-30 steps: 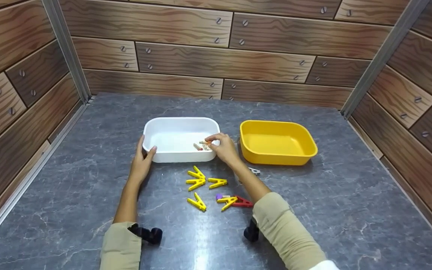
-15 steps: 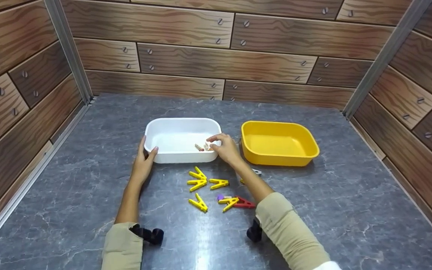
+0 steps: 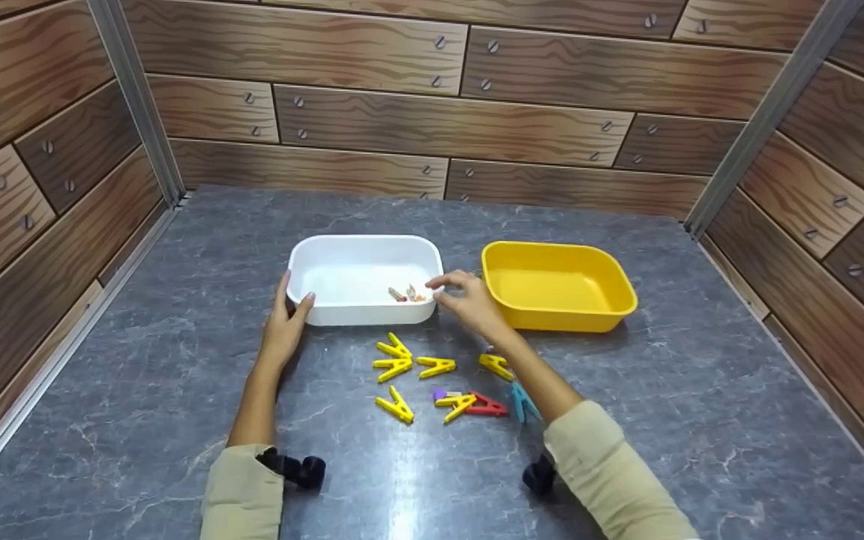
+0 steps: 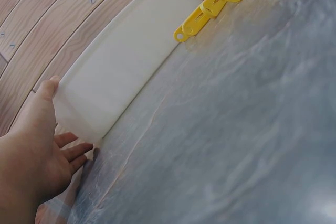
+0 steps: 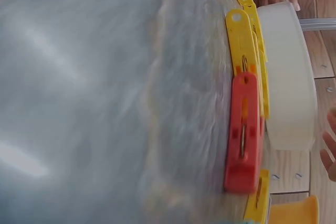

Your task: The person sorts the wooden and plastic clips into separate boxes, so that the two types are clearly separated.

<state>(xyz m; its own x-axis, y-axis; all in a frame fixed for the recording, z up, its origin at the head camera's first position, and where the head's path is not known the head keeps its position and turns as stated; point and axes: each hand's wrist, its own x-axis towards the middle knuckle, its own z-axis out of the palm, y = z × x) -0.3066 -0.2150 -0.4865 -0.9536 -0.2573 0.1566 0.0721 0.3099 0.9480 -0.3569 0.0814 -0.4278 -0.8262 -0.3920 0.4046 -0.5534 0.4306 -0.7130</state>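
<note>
My left hand holds the near left corner of a white plastic tub, thumb at the rim, fingers along the outer side. In the left wrist view the hand lies at the tub's end. Small wooden clothespins lie inside at the tub's right end. My right hand is just by the tub's right rim, fingers apart with nothing between them. Only its fingertips show in the right wrist view. Yellow clothespins lie scattered in front of the tub.
A yellow plastic tub stands to the right, behind my right wrist. Near my right forearm lie a red clothespin, a blue one partly hidden by the arm, and a small purple-ended piece. Wood-patterned walls enclose the table.
My right hand has let go of a small clothespin inside the white tub and drawn back to the right. The blue clothespin has come into view. The left hand stays put.
</note>
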